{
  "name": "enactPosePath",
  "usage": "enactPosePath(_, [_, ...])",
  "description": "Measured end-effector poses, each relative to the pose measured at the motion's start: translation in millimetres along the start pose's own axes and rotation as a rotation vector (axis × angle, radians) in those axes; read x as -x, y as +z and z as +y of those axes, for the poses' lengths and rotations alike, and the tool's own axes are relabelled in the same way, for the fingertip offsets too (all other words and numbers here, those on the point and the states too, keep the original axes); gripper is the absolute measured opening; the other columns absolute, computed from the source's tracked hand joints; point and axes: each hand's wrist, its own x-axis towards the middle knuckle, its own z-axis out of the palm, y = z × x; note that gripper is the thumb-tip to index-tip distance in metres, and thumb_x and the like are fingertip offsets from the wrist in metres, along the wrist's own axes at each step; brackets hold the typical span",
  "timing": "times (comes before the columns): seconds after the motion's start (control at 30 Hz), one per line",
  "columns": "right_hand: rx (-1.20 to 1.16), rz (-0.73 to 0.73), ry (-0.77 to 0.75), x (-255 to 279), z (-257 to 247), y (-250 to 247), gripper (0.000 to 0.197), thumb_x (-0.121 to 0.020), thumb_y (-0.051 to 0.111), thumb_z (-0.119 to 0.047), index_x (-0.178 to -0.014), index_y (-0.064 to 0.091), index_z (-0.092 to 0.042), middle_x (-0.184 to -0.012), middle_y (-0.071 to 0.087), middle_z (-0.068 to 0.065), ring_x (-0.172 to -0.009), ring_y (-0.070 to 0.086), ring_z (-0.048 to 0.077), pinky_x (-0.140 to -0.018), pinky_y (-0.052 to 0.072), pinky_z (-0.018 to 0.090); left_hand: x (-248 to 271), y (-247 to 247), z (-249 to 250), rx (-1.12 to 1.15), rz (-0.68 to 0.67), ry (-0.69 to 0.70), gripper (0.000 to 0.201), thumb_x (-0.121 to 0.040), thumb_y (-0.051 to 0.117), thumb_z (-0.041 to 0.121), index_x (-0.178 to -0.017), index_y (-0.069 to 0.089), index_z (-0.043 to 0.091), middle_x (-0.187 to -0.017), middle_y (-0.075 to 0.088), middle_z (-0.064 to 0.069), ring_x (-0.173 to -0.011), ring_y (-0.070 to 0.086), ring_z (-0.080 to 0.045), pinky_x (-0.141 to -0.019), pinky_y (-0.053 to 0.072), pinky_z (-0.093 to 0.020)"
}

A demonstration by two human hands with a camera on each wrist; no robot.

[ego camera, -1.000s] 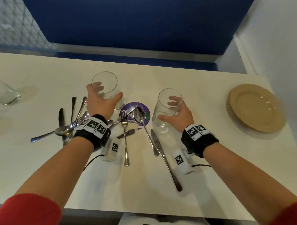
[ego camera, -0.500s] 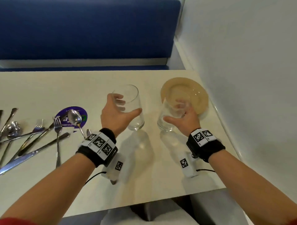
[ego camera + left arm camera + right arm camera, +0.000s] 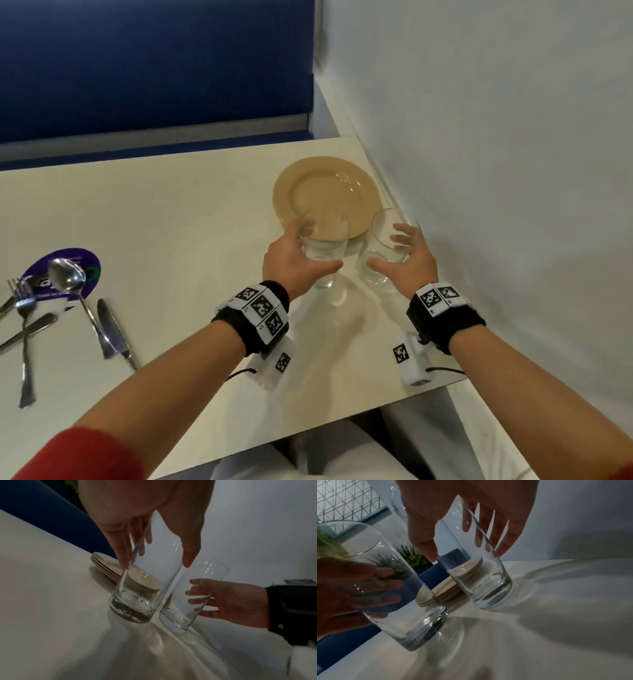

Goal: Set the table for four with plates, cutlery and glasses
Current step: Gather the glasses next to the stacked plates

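Two clear tumblers stand upright side by side just in front of a stack of tan plates (image 3: 325, 192) near the table's right end. My left hand (image 3: 320, 246) grips the left glass (image 3: 327, 275) round its upper half. My right hand (image 3: 385, 251) holds the right glass (image 3: 376, 275), thumb on the near side and fingers behind. In the left wrist view the left glass (image 3: 145, 588) leans close to the right glass (image 3: 193, 595). Both bases are at the tabletop; I cannot tell whether they rest on it. Cutlery lies far left: a spoon (image 3: 66, 279), a fork (image 3: 24, 342), a knife (image 3: 113, 332).
A white wall (image 3: 496, 171) runs along the table's right edge, close to the right glass. A purple coaster (image 3: 85, 263) lies under the spoon. A blue bench back (image 3: 154, 68) stands behind the table. The near table edge (image 3: 342, 421) is just below my wrists.
Both hands have carried their glasses to the right, away from the cutlery pile and up to the plate stack by the wall. The glasses are now lower and closer together.
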Motion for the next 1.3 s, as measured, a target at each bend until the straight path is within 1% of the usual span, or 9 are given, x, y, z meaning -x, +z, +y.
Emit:
enactPosePath(0.13, [-0.032, -0.008, 0.017, -6, 1, 4, 0.068, -0.063, 0.084, -0.018, -0.118, 0.047, -0.031, -0.115, 0.055, -0.009, -0.107, 0.055, 0.011, -0.087, 0.042, 0.022, -4, 11, -1, 0.001, -0.023, 0.003, 0.08, -0.059, 0.086, 0.034, -0.128, 0.047, 0.03, -0.121, 0.059, 0.013, -0.112, 0.056, -0.01, -0.094, 0.044, -0.025])
enactPosePath(0.33, [-0.033, -0.002, 0.039, -16, 1, 4, 0.07, -0.065, 0.083, -0.016, -0.122, 0.045, -0.03, -0.118, 0.053, -0.011, -0.108, 0.053, 0.01, -0.09, 0.041, 0.023, -12, 20, -1, -0.011, -0.052, 0.024, 0.078, -0.06, 0.086, 0.035, -0.126, 0.046, 0.028, -0.126, 0.056, 0.015, -0.114, 0.055, -0.011, -0.094, 0.044, -0.027])
enactPosePath(0.6, [-0.018, -0.007, 0.072, -14, 5, 7, 0.075, -0.066, 0.083, -0.016, -0.128, 0.04, -0.022, -0.123, 0.05, -0.01, -0.114, 0.049, 0.008, -0.099, 0.037, 0.024, -14, 20, -1, -0.013, -0.06, 0.045, 0.088, -0.062, 0.085, 0.037, -0.136, 0.038, 0.027, -0.135, 0.052, 0.011, -0.12, 0.052, -0.013, -0.099, 0.044, -0.031])
enactPosePath(0.83, [0.01, 0.017, 0.125, -4, -1, 6, 0.088, -0.065, 0.084, -0.019, -0.135, 0.032, -0.018, -0.127, 0.041, -0.01, -0.116, 0.04, 0.006, -0.097, 0.033, 0.021, -9, 14, 1, 0.069, -0.119, 0.022, 0.103, -0.061, 0.088, 0.032, -0.144, 0.027, 0.021, -0.143, 0.044, 0.002, -0.13, 0.044, -0.016, -0.101, 0.035, -0.022])
enactPosePath(0.93, [0.062, 0.173, 0.193, 10, 4, 11, 0.081, -0.056, 0.087, -0.029, -0.118, 0.038, -0.014, -0.116, 0.043, -0.001, -0.106, 0.047, 0.015, -0.093, 0.042, 0.029, 1, -2, -7, 0.067, -0.111, 0.003, 0.111, -0.058, 0.089, 0.033, -0.146, 0.022, 0.02, -0.148, 0.038, 0.0, -0.133, 0.04, -0.016, -0.107, 0.036, -0.03])
enactPosePath(1.0, [0.138, 0.164, 0.246, 26, 7, 18, 0.061, -0.059, 0.085, -0.032, -0.1, 0.044, -0.015, -0.103, 0.047, 0.001, -0.094, 0.05, 0.019, -0.081, 0.043, 0.03, 9, -22, -18, 0.065, -0.042, -0.016, 0.099, -0.064, 0.085, 0.035, -0.143, 0.028, 0.02, -0.142, 0.043, -0.001, -0.125, 0.045, -0.015, -0.102, 0.04, -0.029])
enactPosePath(1.07, [0.203, 0.09, 0.246, 41, 8, 26, 0.038, -0.066, 0.08, -0.031, -0.081, 0.049, -0.015, -0.083, 0.052, 0.0, -0.077, 0.05, 0.019, -0.065, 0.039, 0.026, 16, -45, -29, 0.088, 0.053, -0.054, 0.079, -0.072, 0.079, 0.034, -0.137, 0.037, 0.021, -0.133, 0.048, 0.001, -0.113, 0.049, -0.013, -0.091, 0.042, -0.024])
enactPosePath(1.13, [0.237, 0.027, 0.195, 55, 5, 43, 0.032, -0.07, 0.076, -0.028, -0.065, 0.048, -0.015, -0.063, 0.05, -0.002, -0.062, 0.046, 0.017, -0.054, 0.036, 0.025, 22, -74, -45, 0.115, 0.151, -0.084, 0.065, -0.076, 0.076, 0.033, -0.131, 0.043, 0.021, -0.127, 0.051, 0.003, -0.104, 0.05, -0.011, -0.084, 0.041, -0.022])
enactPosePath(1.3, [0.323, -0.318, 0.026, 90, -38, 129, 0.022, -0.075, 0.075, -0.022, -0.064, 0.056, -0.019, -0.06, 0.052, -0.005, -0.06, 0.048, 0.011, -0.06, 0.039, 0.021, 45, -170, -102, 0.148, 0.365, -0.138, 0.052, -0.079, 0.073, 0.031, -0.124, 0.049, 0.022, -0.12, 0.053, 0.006, -0.101, 0.052, -0.011, -0.082, 0.043, -0.024])
